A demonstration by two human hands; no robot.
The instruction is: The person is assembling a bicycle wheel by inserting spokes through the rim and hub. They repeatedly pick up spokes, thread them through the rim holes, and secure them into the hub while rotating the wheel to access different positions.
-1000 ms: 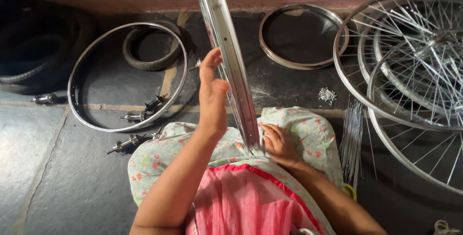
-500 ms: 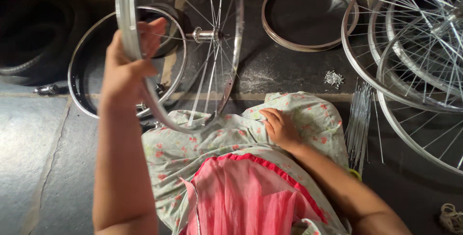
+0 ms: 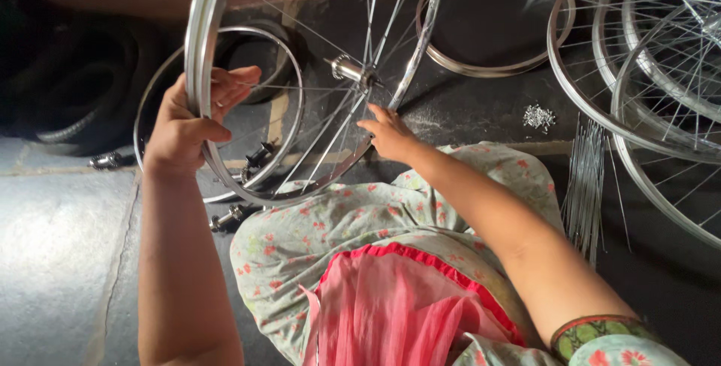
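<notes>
Left hand (image 3: 180, 122) wrapped around rim of spoked wheel (image 3: 201, 73), fingers closed tight on it, wheel held upright over lap. Right hand (image 3: 390, 135) loosely open, fingertips touching spokes below hub (image 3: 351, 71).

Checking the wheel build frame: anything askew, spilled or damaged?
Nothing looks damaged. The left hand grips the rim of the half-spoked wheel, tilted on the lap; the right hand reaches into its spokes. A small heap of spoke nipples and a spoke bundle lie loose on the floor.
</notes>
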